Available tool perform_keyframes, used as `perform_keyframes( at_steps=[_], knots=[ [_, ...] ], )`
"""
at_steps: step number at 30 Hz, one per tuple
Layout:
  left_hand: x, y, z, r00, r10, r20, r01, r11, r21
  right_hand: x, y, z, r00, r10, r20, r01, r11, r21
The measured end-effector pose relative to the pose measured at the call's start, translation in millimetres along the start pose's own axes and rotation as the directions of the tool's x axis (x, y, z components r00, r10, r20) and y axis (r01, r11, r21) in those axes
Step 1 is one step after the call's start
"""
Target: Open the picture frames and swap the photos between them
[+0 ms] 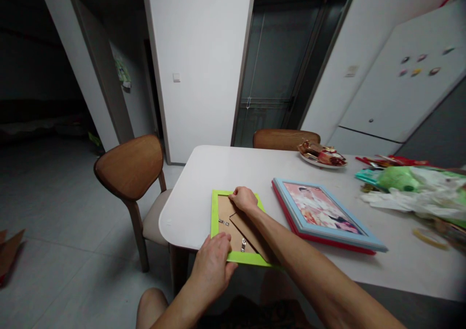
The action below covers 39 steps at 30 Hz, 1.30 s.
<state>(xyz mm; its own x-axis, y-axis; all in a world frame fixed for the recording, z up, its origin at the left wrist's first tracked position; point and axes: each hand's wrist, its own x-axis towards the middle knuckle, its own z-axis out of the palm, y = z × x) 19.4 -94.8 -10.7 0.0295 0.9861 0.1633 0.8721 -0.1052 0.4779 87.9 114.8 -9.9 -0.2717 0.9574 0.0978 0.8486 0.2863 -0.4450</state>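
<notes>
A lime-green picture frame (214, 212) lies back side up at the table's near edge, its brown backing board (227, 205) showing. Small metal hangers (243, 244) are fixed to the board, and a brown stand flap (247, 229) runs slantwise across it. My left hand (214, 256) grips the frame's near left corner, thumb under the near side. At the far side, my right hand (243, 199) is closed with its fingertips against the inner edge of the frame. Whatever is pinched there is too small to make out. My right forearm covers the frame's right part.
A light-blue picture frame (327, 207) rests on a red one (286, 207) to the right. Beyond them are a plate of wrapped food (322, 155), plastic bags (418, 188) and a tape roll (430, 239). Wooden chairs (131, 169) stand at the table's left and far sides.
</notes>
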Motion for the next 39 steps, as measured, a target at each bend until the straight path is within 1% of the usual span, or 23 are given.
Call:
perform_keyframes(
  at_steps=[2,4,6,7,9,11,12,14,16,18,19,21,24,26,27,28,30,31,32,33,35,37,39],
  knots=[
    [-1,-3,-1.2,1.0,0.011,-0.003,-0.011,1.0,-0.007,-11,-1,-9,0.997,-0.078,0.014,0.078,0.996,0.033],
    [-1,-6,-2.2,1.0,0.017,-0.006,-0.017,1.0,-0.011,-31,1,-19,0.982,-0.183,0.035,0.18,0.981,0.069],
    [-1,-8,-2.5,1.0,0.018,-0.008,-0.018,1.0,-0.01,-58,8,-28,0.944,-0.32,0.078,0.311,0.945,0.104],
    [-1,-9,-2.3,1.0,0.016,-0.006,-0.016,1.0,-0.008,-72,14,-32,0.909,-0.401,0.113,0.387,0.914,0.126],
    [-1,-10,-2.0,1.0,0.013,0.0,-0.013,1.0,-0.004,-100,25,-37,0.76,-0.632,0.151,0.613,0.774,0.158],
    [0,-11,-2.4,1.0,0.011,0.008,-0.011,1.0,-0.001,-120,35,-41,0.637,-0.758,0.14,0.741,0.653,0.156],
    [0,-11,-3.1,1.0,0.015,0.012,-0.015,1.0,0.001,-127,39,-42,0.607,-0.784,0.129,0.77,0.62,0.149],
    [0,-11,-5.2,1.0,0.026,0.015,-0.026,1.0,0.005,-135,42,-44,0.587,-0.802,0.107,0.789,0.597,0.145],
    [0,-10,-7.3,0.999,0.029,0.017,-0.029,1.0,0.01,-137,43,-44,0.596,-0.799,0.084,0.784,0.601,0.155],
    [0,-7,-7.5,1.0,0.016,0.018,-0.017,0.999,0.03,-137,43,-41,0.621,-0.782,0.055,0.763,0.619,0.187],
    [1,-4,-6.1,1.0,0.012,0.013,-0.012,0.999,0.051,-137,45,-39,0.644,-0.765,0.03,0.742,0.634,0.218],
    [4,3,-0.2,1.0,0.031,0.0,-0.031,0.994,0.106,-134,50,-33,0.723,-0.687,-0.067,0.671,0.678,0.3],
    [11,12,12.6,0.995,0.1,0.0,-0.099,0.981,0.167,-127,63,-27,0.867,-0.425,-0.261,0.499,0.747,0.44],
    [17,16,17.1,0.992,0.123,0.02,-0.125,0.979,0.163,-122,71,-29,0.93,-0.208,-0.302,0.352,0.741,0.572],
    [19,17,16.6,0.992,0.128,0.023,-0.13,0.98,0.148,-120,73,-31,0.954,-0.097,-0.285,0.269,0.703,0.659],
    [21,18,14.2,0.991,0.135,0.016,-0.136,0.983,0.122,-120,74,-34,0.969,0.013,-0.246,0.183,0.631,0.754],
    [23,22,4.8,0.987,0.155,-0.047,-0.154,0.988,0.019,-124,70,-37,0.979,0.173,-0.109,0.031,0.401,0.916],
    [24,26,-1.1,0.982,0.159,-0.099,-0.166,0.984,-0.066,-127,64,-37,0.981,0.193,-0.029,-0.024,0.267,0.964],
    [25,31,-6.8,0.976,0.151,-0.157,-0.177,0.969,-0.175,-132,57,-35,0.985,0.168,0.047,-0.071,0.137,0.988],
    [26,38,-11.9,0.969,0.123,-0.216,-0.186,0.935,-0.302,-137,48,-32,0.987,0.107,0.119,-0.122,0.02,0.992],
    [28,55,-18.6,0.952,0.019,-0.306,-0.199,0.798,-0.57,-146,29,-25,0.971,-0.063,0.231,-0.238,-0.159,0.958],
    [33,75,-21.5,0.94,-0.083,-0.33,-0.219,0.595,-0.773,-151,14,-21,0.952,-0.153,0.264,-0.298,-0.278,0.913],
    [41,93,-23.3,0.938,-0.137,-0.318,-0.24,0.406,-0.882,-150,12,-27,0.971,-0.11,0.211,-0.236,-0.333,0.913]
  ],
)
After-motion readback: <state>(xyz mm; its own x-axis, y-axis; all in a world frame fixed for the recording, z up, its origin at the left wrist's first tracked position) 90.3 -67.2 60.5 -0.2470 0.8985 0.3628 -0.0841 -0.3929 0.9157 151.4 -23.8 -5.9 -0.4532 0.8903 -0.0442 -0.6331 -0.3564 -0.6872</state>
